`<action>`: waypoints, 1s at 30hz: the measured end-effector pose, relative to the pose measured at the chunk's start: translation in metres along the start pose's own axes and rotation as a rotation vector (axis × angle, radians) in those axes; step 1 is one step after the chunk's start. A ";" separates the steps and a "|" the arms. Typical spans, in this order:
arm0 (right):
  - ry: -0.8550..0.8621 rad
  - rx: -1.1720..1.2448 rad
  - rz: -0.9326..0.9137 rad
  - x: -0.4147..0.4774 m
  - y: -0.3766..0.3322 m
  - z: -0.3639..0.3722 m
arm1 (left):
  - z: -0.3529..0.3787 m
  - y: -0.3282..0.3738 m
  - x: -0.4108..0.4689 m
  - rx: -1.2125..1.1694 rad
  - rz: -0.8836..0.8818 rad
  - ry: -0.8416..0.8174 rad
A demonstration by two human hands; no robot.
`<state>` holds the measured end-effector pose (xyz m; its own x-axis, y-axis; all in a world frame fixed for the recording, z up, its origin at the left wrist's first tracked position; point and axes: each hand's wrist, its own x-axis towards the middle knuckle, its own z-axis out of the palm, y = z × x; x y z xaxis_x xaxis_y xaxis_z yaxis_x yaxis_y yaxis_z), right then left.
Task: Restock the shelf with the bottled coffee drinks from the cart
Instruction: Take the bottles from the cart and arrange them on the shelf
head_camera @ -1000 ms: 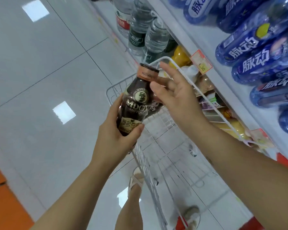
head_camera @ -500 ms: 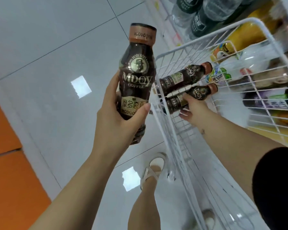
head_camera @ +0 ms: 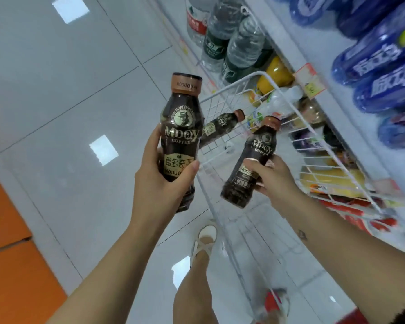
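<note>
The left hand (head_camera: 159, 183) curls its fingers round a dark brown plastic coffee bottle with a tan cap (head_camera: 180, 136). The right hand (head_camera: 274, 178) grips a second brown bottle (head_camera: 250, 164) over the white wire cart (head_camera: 234, 87). A third brown bottle (head_camera: 222, 127) lies inside. I think all three must go right, onto the white shelf (head_camera: 332, 50)

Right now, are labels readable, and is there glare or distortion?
Head view: label on the bottle in the left hand reads clearly; second bottle, in the right hand, softer; square reflections glare on the floor; wide-angle distortion slants the shelf; cart blurs lower down.
</note>
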<state>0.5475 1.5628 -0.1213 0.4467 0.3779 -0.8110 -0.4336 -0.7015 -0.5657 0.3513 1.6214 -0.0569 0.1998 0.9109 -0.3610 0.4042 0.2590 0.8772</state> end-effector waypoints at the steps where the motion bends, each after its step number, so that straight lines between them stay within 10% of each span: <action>1: -0.021 -0.005 -0.030 -0.024 -0.012 -0.012 | 0.004 0.017 -0.008 -0.008 0.020 -0.012; 15: 0.147 0.152 -0.736 -0.345 -0.135 -0.217 | 0.069 0.290 -0.176 -0.173 0.564 -0.372; 30: 0.474 0.350 -1.112 -0.549 -0.012 -0.486 | 0.241 0.396 -0.471 -0.431 0.991 -0.838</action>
<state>0.6878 1.0706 0.4033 0.9082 0.3558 0.2206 0.2051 0.0811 -0.9754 0.6321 1.2181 0.3842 0.7784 0.3457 0.5240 -0.5002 -0.1630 0.8504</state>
